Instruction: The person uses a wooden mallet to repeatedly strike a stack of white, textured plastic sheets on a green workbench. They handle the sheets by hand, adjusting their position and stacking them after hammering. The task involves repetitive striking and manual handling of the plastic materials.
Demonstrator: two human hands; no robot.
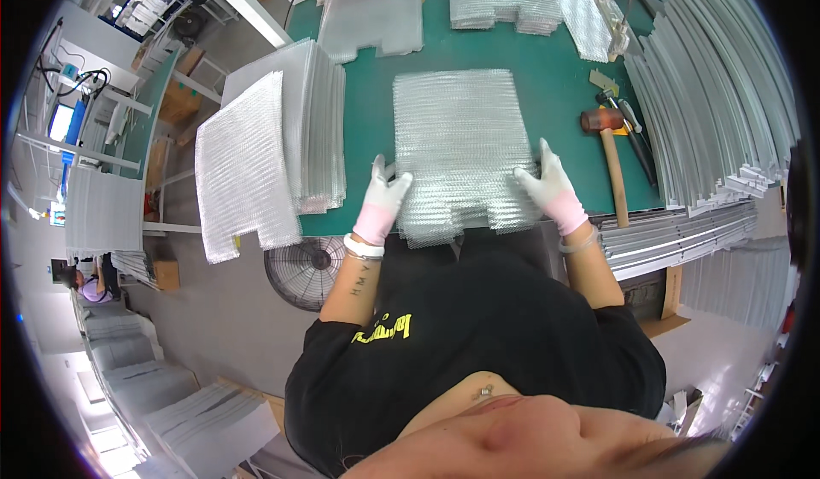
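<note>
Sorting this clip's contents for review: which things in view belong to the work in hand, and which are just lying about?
In use:
- left hand, at the mesh sheet's left edge
- right hand, at its right edge
- silvery mesh sheet
- green table beneath

Apparently just lying about:
- mallet
- floor fan

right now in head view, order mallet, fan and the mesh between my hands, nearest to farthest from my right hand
1. Mesh: just left of the right hand
2. Mallet: right, on the table
3. Fan: far left, below the table
</note>
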